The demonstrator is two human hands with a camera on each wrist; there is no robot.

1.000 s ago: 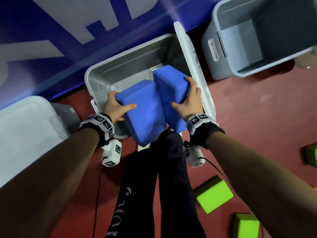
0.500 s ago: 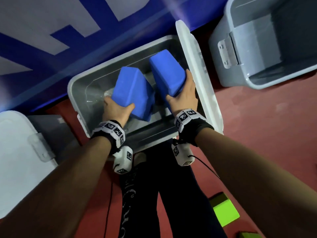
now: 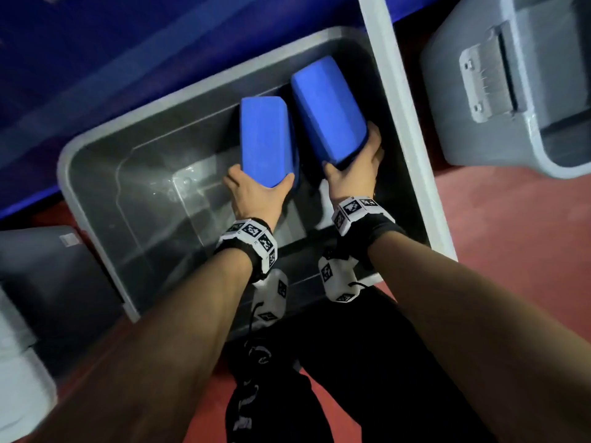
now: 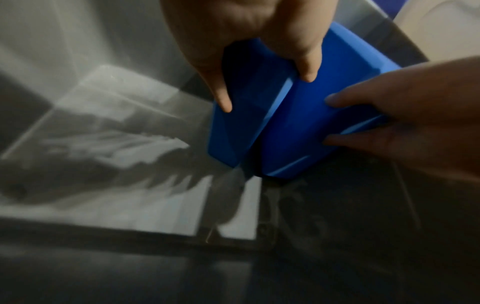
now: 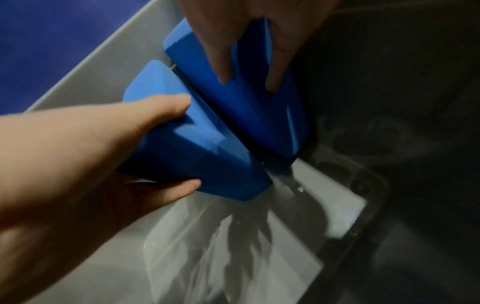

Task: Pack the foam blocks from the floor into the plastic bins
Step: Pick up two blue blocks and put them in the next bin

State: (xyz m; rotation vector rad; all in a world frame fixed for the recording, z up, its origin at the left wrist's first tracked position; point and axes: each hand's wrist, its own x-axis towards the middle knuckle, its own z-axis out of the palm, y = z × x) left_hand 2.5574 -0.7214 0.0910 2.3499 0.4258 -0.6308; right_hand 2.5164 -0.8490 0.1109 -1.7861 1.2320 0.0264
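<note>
Two blue blocks, one per hand, both down inside the clear bin (image 3: 96, 145) near its right wall. Your left hand (image 3: 256, 193) clamps the left block (image 3: 267, 139) by its near end; your right hand (image 3: 355, 174) clamps the right block (image 3: 326, 107) the same way. Foam likely light, soft, grippy, so end pinch is fine. Long axes point down toward the far wall, blocks side by side, about touching. Second bin (image 3: 527, 91) sits right.
</note>
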